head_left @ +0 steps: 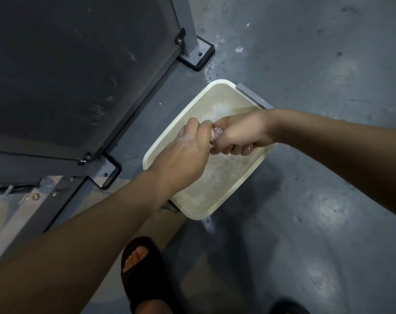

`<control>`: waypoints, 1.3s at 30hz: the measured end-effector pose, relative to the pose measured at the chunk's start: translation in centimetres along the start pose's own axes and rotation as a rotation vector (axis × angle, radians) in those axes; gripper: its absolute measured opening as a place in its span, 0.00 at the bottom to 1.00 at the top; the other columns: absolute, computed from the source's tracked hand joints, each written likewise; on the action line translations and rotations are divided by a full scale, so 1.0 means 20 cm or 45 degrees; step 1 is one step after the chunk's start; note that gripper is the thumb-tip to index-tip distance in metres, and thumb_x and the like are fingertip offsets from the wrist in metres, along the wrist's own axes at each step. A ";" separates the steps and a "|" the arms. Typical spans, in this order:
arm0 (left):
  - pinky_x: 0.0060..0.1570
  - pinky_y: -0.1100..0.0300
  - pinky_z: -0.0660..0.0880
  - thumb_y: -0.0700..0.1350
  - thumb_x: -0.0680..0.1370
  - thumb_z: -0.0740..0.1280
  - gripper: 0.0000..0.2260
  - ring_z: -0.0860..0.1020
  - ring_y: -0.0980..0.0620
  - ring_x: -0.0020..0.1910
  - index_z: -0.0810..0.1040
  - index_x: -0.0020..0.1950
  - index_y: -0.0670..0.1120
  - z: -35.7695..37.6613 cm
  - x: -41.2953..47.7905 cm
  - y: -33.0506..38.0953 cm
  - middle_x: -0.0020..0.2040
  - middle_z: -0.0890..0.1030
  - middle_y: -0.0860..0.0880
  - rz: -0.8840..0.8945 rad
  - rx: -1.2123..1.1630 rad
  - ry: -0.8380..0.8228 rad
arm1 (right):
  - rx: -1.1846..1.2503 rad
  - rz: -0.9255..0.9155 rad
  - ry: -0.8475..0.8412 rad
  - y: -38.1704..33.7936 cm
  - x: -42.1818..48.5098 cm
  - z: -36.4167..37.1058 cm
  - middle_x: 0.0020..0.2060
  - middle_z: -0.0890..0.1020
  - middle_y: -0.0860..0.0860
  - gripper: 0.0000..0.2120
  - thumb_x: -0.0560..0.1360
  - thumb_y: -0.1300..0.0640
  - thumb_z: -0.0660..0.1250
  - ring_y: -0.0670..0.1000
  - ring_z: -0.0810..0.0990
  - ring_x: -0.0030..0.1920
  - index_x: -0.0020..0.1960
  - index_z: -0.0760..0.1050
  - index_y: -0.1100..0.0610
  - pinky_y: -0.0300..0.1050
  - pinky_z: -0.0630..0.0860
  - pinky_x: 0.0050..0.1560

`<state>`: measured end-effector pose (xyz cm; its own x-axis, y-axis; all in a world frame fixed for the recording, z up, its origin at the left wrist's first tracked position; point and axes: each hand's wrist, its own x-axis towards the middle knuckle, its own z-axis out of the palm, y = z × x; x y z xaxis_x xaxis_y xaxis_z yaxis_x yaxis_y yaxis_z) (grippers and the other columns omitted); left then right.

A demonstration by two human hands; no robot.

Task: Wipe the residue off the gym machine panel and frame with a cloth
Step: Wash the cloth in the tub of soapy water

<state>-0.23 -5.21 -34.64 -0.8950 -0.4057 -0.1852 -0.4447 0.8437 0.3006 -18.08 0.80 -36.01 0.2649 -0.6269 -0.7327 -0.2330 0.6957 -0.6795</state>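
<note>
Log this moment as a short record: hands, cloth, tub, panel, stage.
left hand: grips one end of the cloth
right hand: grips the other end
cloth: pinkish, bunched, above the tub
tub: white, sudsy water, on the floor
panel: dark, pale smears showing
stage: apparently wringing; neither hand touches panel

1 head view looks steeply down, close above the floor (306,109).
</note>
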 end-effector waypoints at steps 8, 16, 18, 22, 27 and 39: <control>0.41 0.55 0.67 0.31 0.75 0.63 0.17 0.76 0.44 0.52 0.69 0.62 0.43 -0.03 0.11 0.00 0.53 0.74 0.45 -0.053 0.406 -0.111 | -0.839 -0.109 0.628 -0.07 0.00 0.08 0.25 0.73 0.45 0.19 0.76 0.45 0.66 0.48 0.72 0.28 0.32 0.69 0.54 0.41 0.67 0.28; 0.38 0.56 0.68 0.45 0.76 0.63 0.08 0.71 0.45 0.37 0.68 0.37 0.48 -0.11 0.20 0.12 0.34 0.68 0.51 -0.466 0.108 -0.195 | -1.681 -0.352 0.908 -0.04 0.04 0.04 0.26 0.66 0.48 0.12 0.72 0.58 0.63 0.56 0.70 0.30 0.32 0.64 0.55 0.40 0.59 0.30; 0.31 0.59 0.67 0.43 0.73 0.64 0.07 0.73 0.46 0.33 0.71 0.35 0.47 -0.11 0.19 0.13 0.33 0.73 0.49 -0.595 -0.151 -0.227 | -1.741 -0.408 0.902 -0.04 0.04 0.03 0.27 0.67 0.49 0.12 0.72 0.60 0.63 0.57 0.70 0.32 0.33 0.64 0.55 0.41 0.60 0.31; 0.28 0.59 0.69 0.36 0.63 0.69 0.07 0.69 0.48 0.23 0.76 0.38 0.43 -0.09 0.13 0.15 0.24 0.71 0.50 -0.939 -0.858 -0.405 | -1.769 -0.528 0.844 -0.01 0.03 0.07 0.33 0.76 0.50 0.06 0.77 0.57 0.63 0.56 0.71 0.34 0.41 0.69 0.54 0.45 0.66 0.35; 0.25 0.61 0.54 0.32 0.65 0.64 0.15 0.54 0.51 0.26 0.61 0.35 0.47 -0.07 0.06 0.15 0.30 0.56 0.49 -1.125 -1.510 -0.547 | -1.728 -0.818 1.008 0.05 0.08 0.07 0.22 0.74 0.50 0.08 0.71 0.59 0.66 0.55 0.66 0.23 0.35 0.69 0.56 0.39 0.56 0.29; 0.21 0.66 0.49 0.37 0.59 0.58 0.16 0.49 0.53 0.27 0.52 0.33 0.52 -0.25 0.03 0.17 0.27 0.53 0.53 -1.165 -2.036 -0.465 | -1.748 -1.135 1.447 -0.12 0.10 0.00 0.20 0.68 0.51 0.21 0.83 0.58 0.59 0.55 0.67 0.19 0.31 0.69 0.58 0.38 0.54 0.30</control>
<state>-2.40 -4.42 -29.02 -0.4389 -0.2152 -0.8724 -0.5195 -0.7314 0.4418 -17.02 -2.13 -35.89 0.2124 -0.8621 0.4602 -0.9746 -0.2212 0.0354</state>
